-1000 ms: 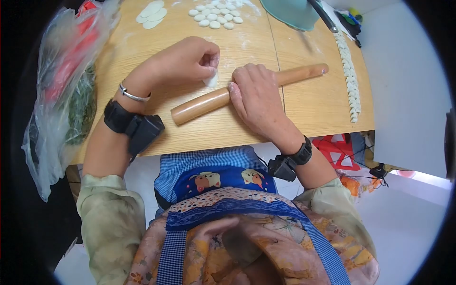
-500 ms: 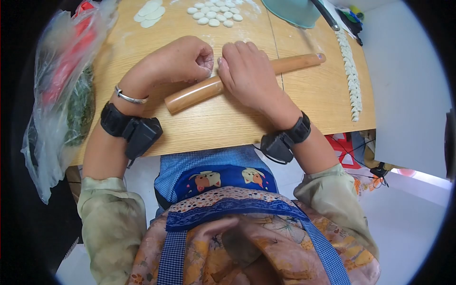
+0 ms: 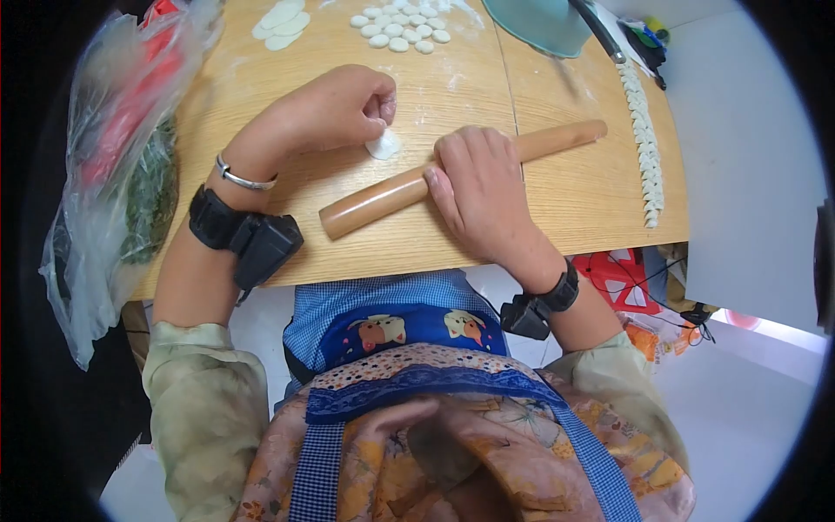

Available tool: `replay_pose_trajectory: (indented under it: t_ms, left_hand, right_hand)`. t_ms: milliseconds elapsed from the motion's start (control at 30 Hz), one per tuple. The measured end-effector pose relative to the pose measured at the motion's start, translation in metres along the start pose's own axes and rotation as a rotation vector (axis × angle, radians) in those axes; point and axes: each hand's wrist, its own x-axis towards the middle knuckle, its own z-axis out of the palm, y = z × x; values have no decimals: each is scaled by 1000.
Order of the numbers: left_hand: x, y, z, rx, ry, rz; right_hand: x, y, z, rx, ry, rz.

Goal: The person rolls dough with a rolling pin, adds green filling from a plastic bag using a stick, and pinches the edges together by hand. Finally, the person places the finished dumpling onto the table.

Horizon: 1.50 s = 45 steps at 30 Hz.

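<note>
My left hand (image 3: pixel 352 109) pinches the upper left edge of a small white dough round (image 3: pixel 384 145) that lies on the wooden table (image 3: pixel 287 252). My right hand (image 3: pixel 484 187) is wrapped over the middle of a wooden rolling pin (image 3: pixel 376 204). The pin lies slanted, its left end lower, just below and right of the dough round and apart from it. Behind the hands sit several small dough pieces (image 3: pixel 397 44) in a cluster, and at the back left several flat dough wrappers (image 3: pixel 282 42) overlap.
A plastic bag (image 3: pixel 113 157) with something red and green inside covers the table's left edge. At the back right stand a teal bowl (image 3: pixel 544 26) and a dark-handled tool (image 3: pixel 598 31). A long braided white strip (image 3: pixel 642 143) runs along the right side.
My right hand has drawn the rolling pin down and to the right, off the dough round, which now shows. My left hand has shifted only slightly.
</note>
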Motion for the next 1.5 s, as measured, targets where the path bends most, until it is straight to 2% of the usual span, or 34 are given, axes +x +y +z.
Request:
replay_pose_trajectory:
  t_ms: [67, 200, 500, 600, 667, 767, 867, 1067, 1200, 1267, 1500]
  left_hand:
    - [3, -7, 0, -12, 20, 81]
    - [0, 1, 3, 7, 70, 106]
    - [-1, 3, -2, -83, 4, -32]
    - [1, -1, -4, -219, -43, 10]
    - [0, 4, -5, -327, -73, -95]
    - [7, -16, 1, -252, -36, 13]
    - [1, -3, 3, -172, 14, 48]
    - [0, 5, 0, -164, 7, -95]
    - [0, 3, -3, -90, -22, -47]
    - [-1, 6, -5, 11, 1, -60]
    - [-1, 0, -6, 6, 55, -52]
  right_hand:
    - [-8, 0, 3, -6, 74, -9]
    - [-10, -3, 2, 2, 52, 30]
    - [-10, -1, 6, -22, 110, 0]
    - [-11, -1, 5, -19, 103, 9]
    - [-10, -2, 5, -21, 106, 8]
    - [-11, -1, 5, -23, 107, 6]
    - [-11, -1, 5, -15, 109, 5]
    - [-2, -1, 4, -24, 90, 0]
    - [23, 7, 8, -31, 37, 18]
    - [39, 18, 19, -37, 122, -40]
    - [79, 34, 34, -5, 96, -65]
